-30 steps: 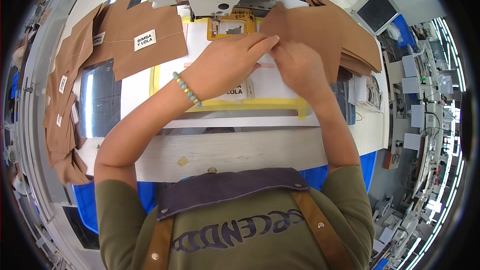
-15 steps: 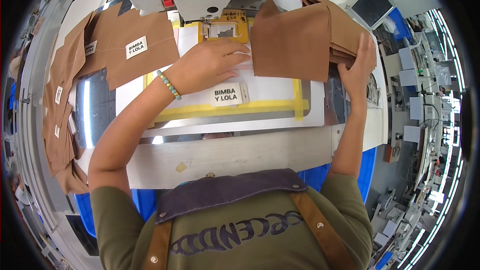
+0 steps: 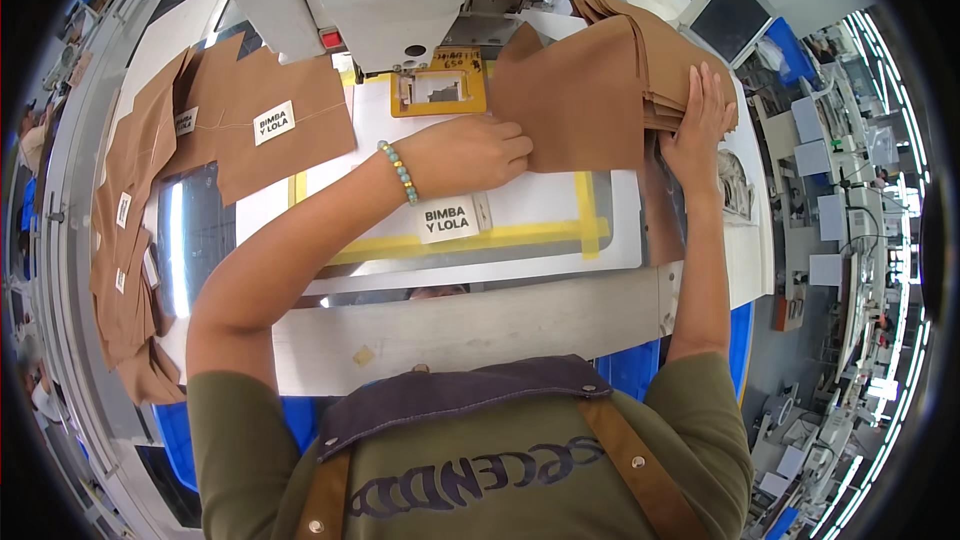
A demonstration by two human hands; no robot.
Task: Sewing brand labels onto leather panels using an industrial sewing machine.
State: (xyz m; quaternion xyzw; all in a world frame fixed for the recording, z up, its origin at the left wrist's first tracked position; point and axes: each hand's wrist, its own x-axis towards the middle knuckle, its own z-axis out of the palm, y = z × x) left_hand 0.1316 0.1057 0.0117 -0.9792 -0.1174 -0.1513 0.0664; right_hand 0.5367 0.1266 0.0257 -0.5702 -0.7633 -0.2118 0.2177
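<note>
- A brown piece (image 3: 578, 105) lies right of the yellow frame (image 3: 438, 108), peaked corner pointing to the far side; it looks nearly square, so no long axis is clear.
- Left hand (image 3: 478, 154): just nearer than the frame, fingers curled at the piece's left edge; thumb hidden, grip impossible to tell.
- Right hand (image 3: 698, 125): well right of the frame, spread against a partly covered brown stack (image 3: 680, 48).

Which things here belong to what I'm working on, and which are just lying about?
Seem part of the job:
brown piece at your left hand
brown stack under your right hand
white labels in front
yellow frame
white machine head
labelled brown pieces, left

Seem just lying about:
yellowish scrap near the table's front edge
orange box, far right
</note>
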